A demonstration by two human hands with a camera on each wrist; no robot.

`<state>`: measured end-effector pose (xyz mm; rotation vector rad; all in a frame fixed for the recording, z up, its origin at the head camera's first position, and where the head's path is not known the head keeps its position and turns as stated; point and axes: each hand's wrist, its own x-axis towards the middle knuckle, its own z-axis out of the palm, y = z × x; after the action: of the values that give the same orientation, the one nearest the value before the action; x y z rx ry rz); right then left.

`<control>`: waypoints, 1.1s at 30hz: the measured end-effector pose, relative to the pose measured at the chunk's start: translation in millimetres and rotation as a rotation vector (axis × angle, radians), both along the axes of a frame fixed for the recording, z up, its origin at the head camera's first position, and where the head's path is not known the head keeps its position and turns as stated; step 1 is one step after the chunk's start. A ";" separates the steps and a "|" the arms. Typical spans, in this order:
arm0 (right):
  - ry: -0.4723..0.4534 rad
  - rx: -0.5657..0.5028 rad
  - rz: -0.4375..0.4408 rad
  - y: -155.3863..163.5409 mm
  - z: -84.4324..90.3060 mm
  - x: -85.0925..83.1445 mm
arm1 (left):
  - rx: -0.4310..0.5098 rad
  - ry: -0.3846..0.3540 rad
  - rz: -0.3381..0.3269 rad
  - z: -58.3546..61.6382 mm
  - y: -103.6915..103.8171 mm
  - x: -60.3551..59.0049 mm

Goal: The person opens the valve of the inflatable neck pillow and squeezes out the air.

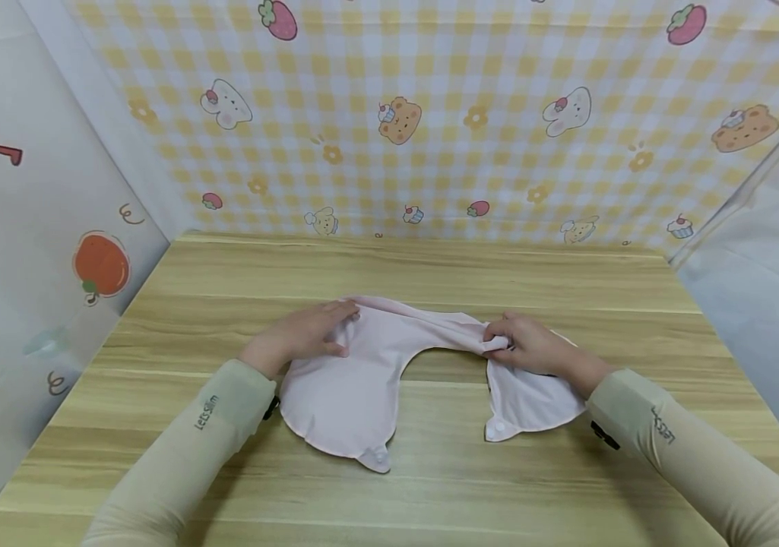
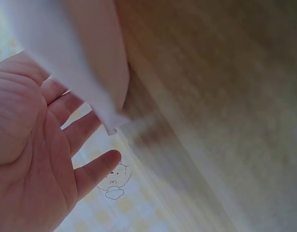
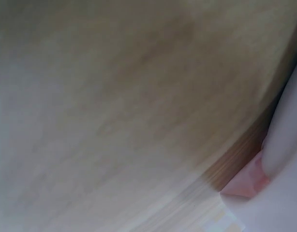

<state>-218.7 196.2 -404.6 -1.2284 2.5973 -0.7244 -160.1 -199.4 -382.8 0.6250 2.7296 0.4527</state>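
Left hand (image 1: 307,334) flat, fingers straight on pink cloth (image 1: 348,395); right hand (image 1: 533,346) grip pinching cloth; wrist views blurred.

Up close, the left hand (image 2: 32,159) lies open, palm showing and fingers (image 2: 93,171) stretched out straight. A fold of pale pink cloth (image 2: 85,58) hangs across the fingertips, its lower corner ending in a small point just above the outermost finger. Beside it runs the wooden tabletop (image 2: 221,111) (rather blurred). Beyond the fingers, yellow checked backdrop (image 2: 119,203) carries a little cartoon drawing (image 2: 114,181).
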 end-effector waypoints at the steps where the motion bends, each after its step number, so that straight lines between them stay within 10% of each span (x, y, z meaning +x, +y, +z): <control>1: 0.001 -0.001 -0.003 0.2 0.0 0.0 | 0.000 0.003 -0.001 -0.4 0.0 -0.1; 21: 0.168 0.166 -0.260 -10.6 29.9 17.5 | 0.000 0.031 0.001 -1.8 -3.0 5.9; 33: -0.101 0.406 -0.439 -7.0 20.0 25.0 | -0.055 0.027 0.043 0.1 -5.6 13.4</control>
<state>-193.7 189.2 -384.5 -0.5020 2.7646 -0.2798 -146.6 -204.9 -382.7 0.5640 2.7756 0.3808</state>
